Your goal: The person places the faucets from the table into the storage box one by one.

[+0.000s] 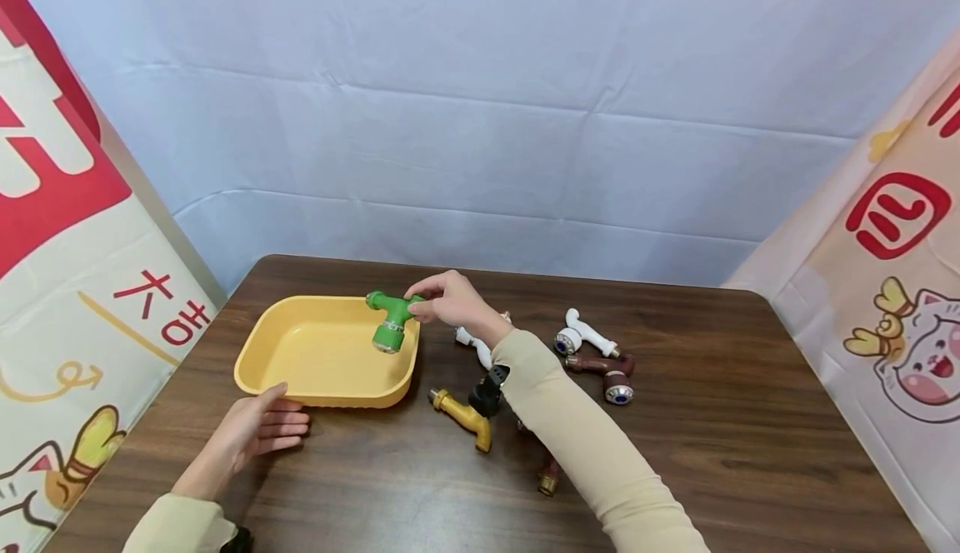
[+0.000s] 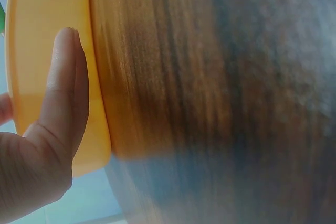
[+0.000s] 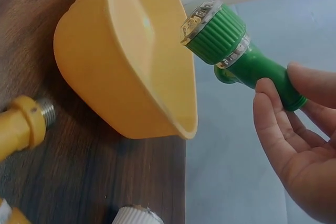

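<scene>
My right hand (image 1: 457, 301) pinches a green plastic faucet (image 1: 390, 320) by one end, thumb against fingers. The faucet hangs over the right end of a yellow basin (image 1: 401, 399), its ribbed knob pointing down. In the right wrist view the green faucet (image 3: 257, 66) shows a shiny cap beside the basin wall (image 3: 100, 72). At the basin's near left side, my left hand (image 1: 258, 428) holds the wall, thumb over the rim and fingers straight along the outside. The left wrist view shows these fingers (image 2: 65, 87) lying against the outer wall.
Right of the basin lies a yellow faucet (image 1: 465, 420) with a black handle. A white faucet (image 1: 474, 345) is partly behind my right wrist. Farther right are another white faucet (image 1: 588, 335) and a brown one (image 1: 611, 370). A brass-ended piece (image 1: 548, 480) shows below my sleeve.
</scene>
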A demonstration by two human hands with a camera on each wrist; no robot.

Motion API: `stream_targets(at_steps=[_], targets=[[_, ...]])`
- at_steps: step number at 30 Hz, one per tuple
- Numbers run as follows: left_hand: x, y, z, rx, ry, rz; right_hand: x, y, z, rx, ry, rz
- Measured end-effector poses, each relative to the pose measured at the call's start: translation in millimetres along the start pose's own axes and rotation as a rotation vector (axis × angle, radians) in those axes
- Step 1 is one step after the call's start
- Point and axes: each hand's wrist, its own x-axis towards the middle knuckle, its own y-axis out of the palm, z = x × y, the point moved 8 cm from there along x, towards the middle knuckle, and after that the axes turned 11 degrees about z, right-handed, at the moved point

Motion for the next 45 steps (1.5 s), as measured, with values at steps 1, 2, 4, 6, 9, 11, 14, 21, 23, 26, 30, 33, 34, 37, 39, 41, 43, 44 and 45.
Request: stream_targets(at_steps=[1,2,4,6,9,11,14,21,23,26,30,33,34,37,39,41,43,44,45], targets=[[0.0,0.4,-0.1,0.001,0.002,0.007,1.3,1,0,-0.003,0.0,0.001],[0.2,0.3,0.1,0.0,0.001,0.005,2.5,2,0,-0.009,0.001,0.002],[0.4,0.2,0.2,0.0,-0.001,0.002,4.7,4,1,-0.013,0.003,0.003],[0.8,0.1,0.3,0.001,-0.001,0.003,6.4,6,1,-0.021,0.003,0.006],[1.8,-0.7,0.6,0.001,-0.003,-0.002,10.1,10,-1,-0.027,0.004,0.011],[2.5,-0.9,0.8,-0.001,-0.001,0.001,13.2,12,-4,-0.042,0.004,0.012],[3.6,-1.2,1.1,-0.007,0.001,0.003,18.2,15,-8,-0.062,0.009,0.009],[4.1,-0.9,1.8,-0.011,-0.002,0.003,28.2,23,-11,-0.061,0.024,0.007],[4.2,-0.7,1.6,-0.011,-0.003,0.001,30.1,25,-10,-0.067,0.023,0.002],[4.1,-0.3,1.3,-0.009,-0.003,0.001,32.8,27,-8,-0.073,0.028,-0.005],[4.1,0.0,1.6,-0.004,-0.008,0.003,37.3,32,-7,-0.091,0.04,-0.001],[4.5,-0.8,1.9,-0.001,-0.012,-0.005,41.1,35,-6,-0.12,0.049,0.003],[4.6,-0.9,2.1,-0.001,-0.012,-0.005,42.3,36,-6,-0.129,0.053,0.003],[5.4,-1.8,2.5,-0.004,-0.014,-0.011,45.4,39,-3,-0.143,0.06,0.01],[5.4,-2.3,2.8,-0.006,-0.015,-0.012,47.4,42,-1,-0.142,0.062,0.02],[5.1,-2.7,2.9,-0.008,-0.015,-0.016,49.2,45,0,-0.143,0.066,0.027],[4.5,-2.0,2.7,-0.009,-0.012,-0.01,51.7,47,0,-0.144,0.074,0.027],[4.1,-1.8,2.6,-0.009,-0.013,-0.012,52.9,48,0,-0.147,0.08,0.027],[3.5,-1.2,2.4,-0.007,-0.013,-0.012,53.8,49,-1,-0.145,0.087,0.029]])
